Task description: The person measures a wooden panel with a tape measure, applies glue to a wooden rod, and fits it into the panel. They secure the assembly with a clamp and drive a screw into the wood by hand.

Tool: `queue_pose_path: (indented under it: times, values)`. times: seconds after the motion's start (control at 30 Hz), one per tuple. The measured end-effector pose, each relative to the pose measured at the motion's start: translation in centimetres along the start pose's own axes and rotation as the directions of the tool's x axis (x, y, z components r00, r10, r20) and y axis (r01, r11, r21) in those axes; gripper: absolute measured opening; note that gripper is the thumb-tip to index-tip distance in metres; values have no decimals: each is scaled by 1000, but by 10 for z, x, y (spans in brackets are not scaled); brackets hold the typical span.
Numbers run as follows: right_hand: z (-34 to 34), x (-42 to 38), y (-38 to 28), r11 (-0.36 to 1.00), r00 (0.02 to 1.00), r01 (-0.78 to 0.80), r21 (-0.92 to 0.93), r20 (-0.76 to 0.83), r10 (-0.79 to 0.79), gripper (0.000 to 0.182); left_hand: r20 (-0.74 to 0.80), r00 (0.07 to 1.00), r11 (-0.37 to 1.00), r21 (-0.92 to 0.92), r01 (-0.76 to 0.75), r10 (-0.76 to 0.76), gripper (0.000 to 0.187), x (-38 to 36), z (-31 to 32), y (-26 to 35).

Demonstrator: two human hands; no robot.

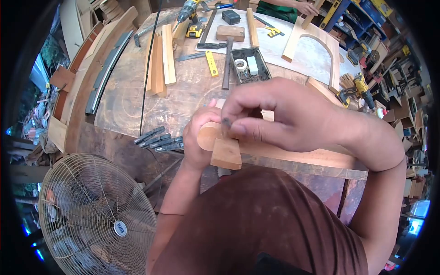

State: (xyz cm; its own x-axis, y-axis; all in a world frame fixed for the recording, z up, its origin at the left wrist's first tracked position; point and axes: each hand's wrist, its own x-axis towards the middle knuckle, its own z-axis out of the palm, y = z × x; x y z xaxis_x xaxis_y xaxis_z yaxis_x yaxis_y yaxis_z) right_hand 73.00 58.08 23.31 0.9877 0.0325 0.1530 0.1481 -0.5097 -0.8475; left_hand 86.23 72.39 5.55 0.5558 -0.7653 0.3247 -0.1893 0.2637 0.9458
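My left hand (pixel 197 137) wraps round the far side of a rounded wooden piece (pixel 209 136) at the near edge of the workbench. Above that piece my right hand (pixel 266 117) is closed in a pinch, with a small dark thing between thumb and forefinger, too small to name. Just below the fingers a short wooden block (pixel 226 154) sticks out towards me over the bench edge. A long wooden board (pixel 298 157) runs right from there, partly hidden under my right hand and forearm.
A large caged fan (pixel 98 206) stands at the lower left. Black clamps (pixel 160 139) lie left of my left hand. Farther back are a hammer (pixel 228 64), a tray of screws and tape (pixel 263 75), wood strips (pixel 168 55) and drills (pixel 188 11). A co-worker's hand (pixel 307 8) touches wood.
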Motion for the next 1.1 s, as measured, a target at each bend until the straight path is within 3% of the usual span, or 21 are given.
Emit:
queue_pose_path:
  times: [0.03,0.13,0.27,0.37,0.43,0.57,0.67,0.77,0.83,0.97,1.1]
  values:
    - [1,0,3,992,996,80,-95,34,-77,13,0,1000,1000,-3,-10,10,38,0,-1,1]
    - [1,1,5,986,994,90,-143,82,-79,12,50,998,999,32,-41,39,39,1,-4,3]
    - [-1,3,9,985,989,80,-150,139,-59,10,46,999,997,74,26,-30,37,1,-6,0]
    - [0,5,13,976,979,173,-129,130,-157,10,48,998,999,38,27,-29,31,2,-6,-1]
    - [1,7,14,986,979,160,-49,132,-153,9,24,998,996,57,-66,65,27,0,-3,-1]
    - [2,9,20,963,962,256,-90,125,-244,10,-40,979,979,64,-195,198,24,-1,1,3]
    - [0,10,20,955,960,258,-147,149,-236,13,-19,992,992,37,-123,124,25,0,0,1]
    - [0,11,21,940,953,291,-179,147,-266,14,-35,977,977,53,-209,211,27,0,2,7]
    - [0,12,21,882,919,392,-263,165,-359,15,-17,977,975,65,-211,213,30,0,1,7]
    - [-1,12,19,861,906,420,-287,186,-379,15,-34,987,987,33,-157,158,33,0,2,7]
    - [0,9,21,879,920,389,-276,172,-354,15,-28,975,975,32,-220,221,35,0,3,9]
